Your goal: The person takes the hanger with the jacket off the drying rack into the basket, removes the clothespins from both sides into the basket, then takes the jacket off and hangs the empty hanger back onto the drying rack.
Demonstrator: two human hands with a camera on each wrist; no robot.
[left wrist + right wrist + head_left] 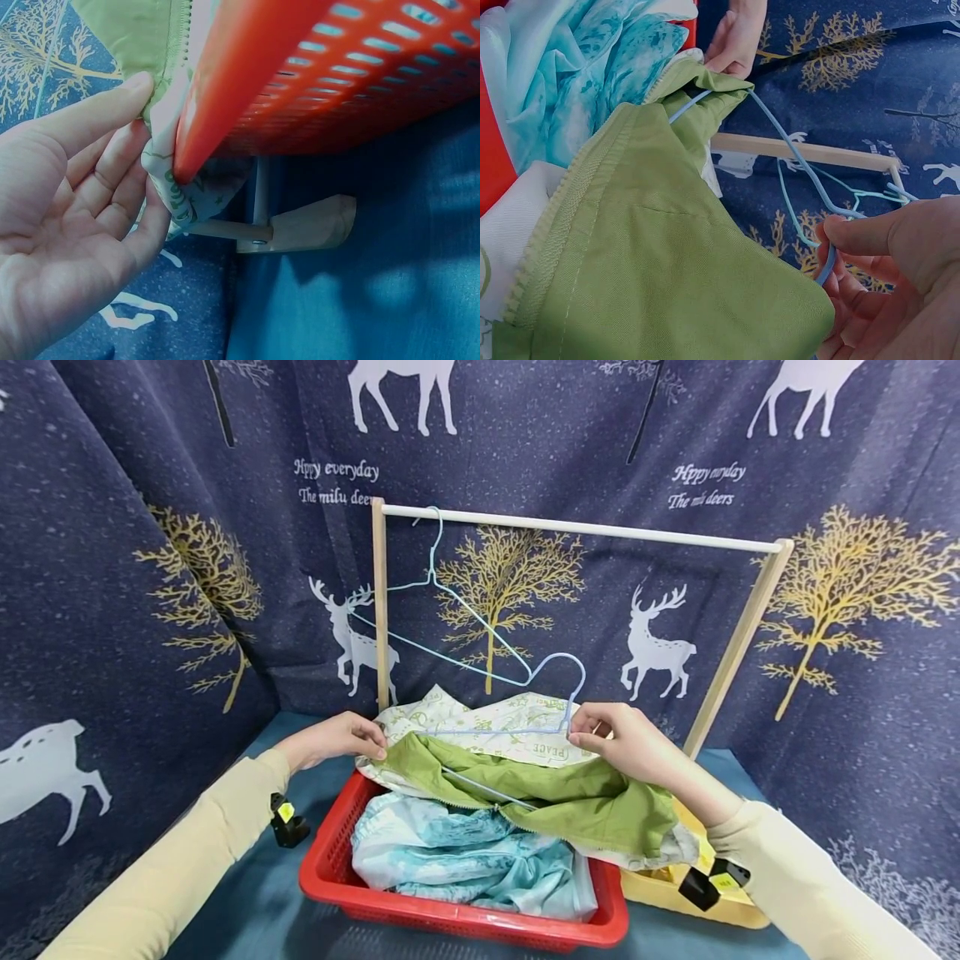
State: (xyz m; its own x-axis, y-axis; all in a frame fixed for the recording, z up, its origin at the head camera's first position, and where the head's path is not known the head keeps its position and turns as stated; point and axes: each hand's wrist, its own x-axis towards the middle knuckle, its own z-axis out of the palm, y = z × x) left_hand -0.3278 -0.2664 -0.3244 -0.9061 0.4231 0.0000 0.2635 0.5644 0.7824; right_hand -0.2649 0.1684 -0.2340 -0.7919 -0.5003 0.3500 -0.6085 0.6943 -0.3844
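A green jacket (600, 810) with a zipper and a white printed lining lies over the red basket (450, 912). Part of a blue hanger (791, 148) runs inside the jacket, and its hook stands out over the white cloth. My right hand (626, 739) pinches this hanger near the base of the hook, between thumb and fingers. At the jacket's left end, my left hand (337, 742) pinches the fabric edge; in the left wrist view the thumb presses on green cloth (131, 34). The lower part of the hanger is hidden by the jacket.
Light-blue tie-dyed clothing (480, 860) fills the red basket. A yellow basket (697, 902) stands to the right, partly under the jacket. Behind, a wooden rack (738, 647) with a white rail (585, 527) carries a pale blue-green hanger (480, 618) at its left end.
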